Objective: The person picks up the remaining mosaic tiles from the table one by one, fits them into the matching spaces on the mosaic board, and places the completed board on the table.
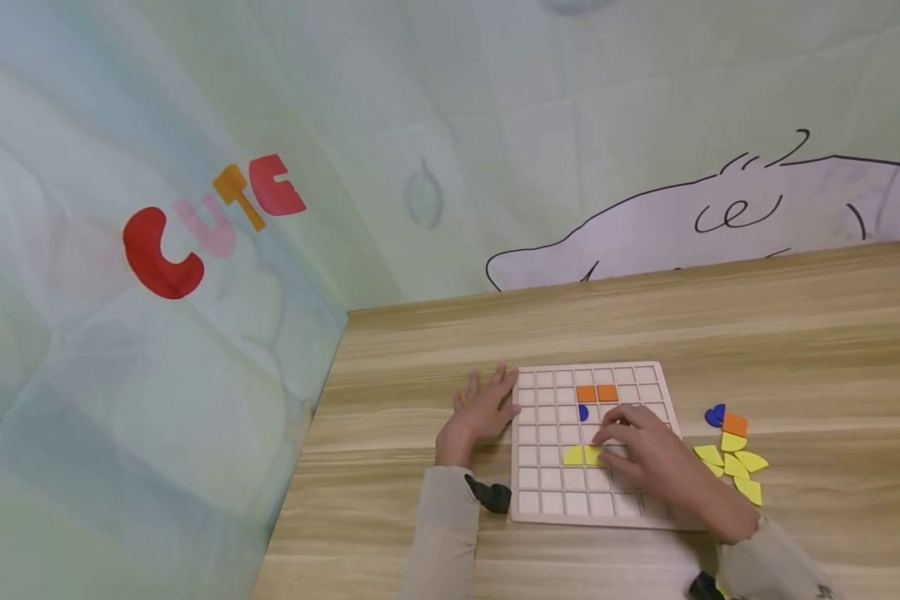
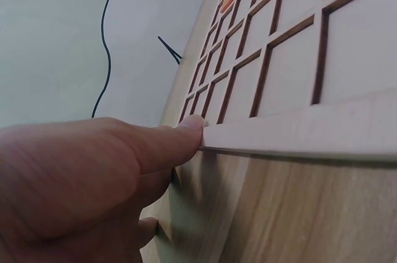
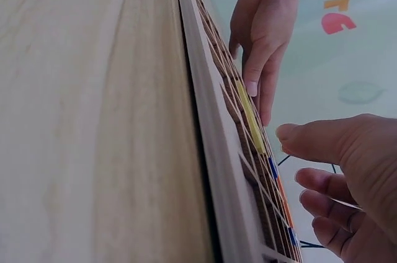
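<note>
A pale wooden grid board [image 1: 527,502] lies on the table. My left hand [image 1: 484,410] rests at its left edge with spread fingers, the thumb touching the frame in the left wrist view. Over the board hovers my right hand [image 1: 648,454], fingers loosely bent, its fingertips close to two yellow curved pieces [image 1: 573,456]. In the right wrist view, a gap with nothing in it shows between the thumb [image 3: 316,142] and fingers. Farther up the grid sit a blue half-round piece [image 1: 583,412] and two orange squares [image 1: 607,392]. The right hand hides some cells.
Right of the board lie loose pieces: a blue one [image 1: 715,415], an orange square [image 1: 735,425] and several yellow ones [image 1: 752,461]. The wood-grain table [image 1: 405,358] meets a printed cloth backdrop [image 1: 390,167] behind and at the left.
</note>
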`<state>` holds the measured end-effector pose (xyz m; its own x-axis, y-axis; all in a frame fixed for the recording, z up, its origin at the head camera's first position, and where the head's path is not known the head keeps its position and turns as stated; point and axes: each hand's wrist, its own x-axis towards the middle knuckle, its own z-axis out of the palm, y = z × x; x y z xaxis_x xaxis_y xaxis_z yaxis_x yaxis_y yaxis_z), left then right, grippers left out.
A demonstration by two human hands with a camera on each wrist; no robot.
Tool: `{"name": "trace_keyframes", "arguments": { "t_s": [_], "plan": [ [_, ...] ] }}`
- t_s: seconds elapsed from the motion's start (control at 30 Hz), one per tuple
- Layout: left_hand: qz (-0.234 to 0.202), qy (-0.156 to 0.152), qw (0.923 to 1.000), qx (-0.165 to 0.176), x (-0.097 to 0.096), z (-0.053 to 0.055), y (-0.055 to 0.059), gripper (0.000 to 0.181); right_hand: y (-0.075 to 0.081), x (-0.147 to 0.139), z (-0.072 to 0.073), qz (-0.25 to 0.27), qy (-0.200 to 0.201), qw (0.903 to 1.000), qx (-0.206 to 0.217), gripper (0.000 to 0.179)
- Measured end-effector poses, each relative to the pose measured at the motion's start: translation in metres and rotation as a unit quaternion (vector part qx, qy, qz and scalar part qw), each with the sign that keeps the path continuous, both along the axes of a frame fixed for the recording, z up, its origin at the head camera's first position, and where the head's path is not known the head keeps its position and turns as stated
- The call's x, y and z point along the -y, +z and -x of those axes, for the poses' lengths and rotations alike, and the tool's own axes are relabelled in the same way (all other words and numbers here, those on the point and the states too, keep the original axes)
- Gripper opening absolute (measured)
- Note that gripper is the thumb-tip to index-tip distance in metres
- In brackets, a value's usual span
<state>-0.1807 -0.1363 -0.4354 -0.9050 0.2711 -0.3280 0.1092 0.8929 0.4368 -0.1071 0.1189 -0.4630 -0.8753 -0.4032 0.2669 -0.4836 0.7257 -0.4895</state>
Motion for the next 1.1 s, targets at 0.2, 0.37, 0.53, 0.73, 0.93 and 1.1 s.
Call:
{"name": "trace_keyframes", "arguments": {
  "t_s": [0.2, 0.37, 0.53, 0.73, 0.93, 1.1],
  "plan": [
    [0.0, 0.001, 1.0, 0.001, 0.0, 0.0, -0.001, 0.058, 0.002, -0.005, -0.001, 0.01, -0.005, 0.9999, 0.004, 0.011],
    [-0.006, 0.0, 1.0, 0.002, 0.001, 0.0, -0.001, 0.058, 0.001, -0.009, -0.002, 0.018, -0.005, 0.9998, -0.004, 0.013],
    [-0.009, 0.0, 1.0, 0.004, 0.001, 0.0, -0.002, 0.058, 0.001, -0.015, -0.001, 0.027, -0.008, 0.9995, -0.014, 0.014],
    [-0.013, 0.003, 0.9999, 0.009, 0.001, 0.0, -0.002, 0.059, 0.007, -0.024, -0.003, 0.034, -0.028, 0.9991, -0.001, 0.016],
    [-0.016, 0.003, 0.9998, 0.008, 0.001, 0.0, -0.002, 0.059, 0.009, -0.033, -0.003, 0.035, -0.037, 0.9987, -0.004, 0.017],
    [-0.013, 0.004, 0.9999, 0.011, 0.001, 0.0, -0.003, 0.059, 0.007, -0.04, -0.003, 0.043, -0.049, 0.9977, -0.02, 0.017]
  ]
}}
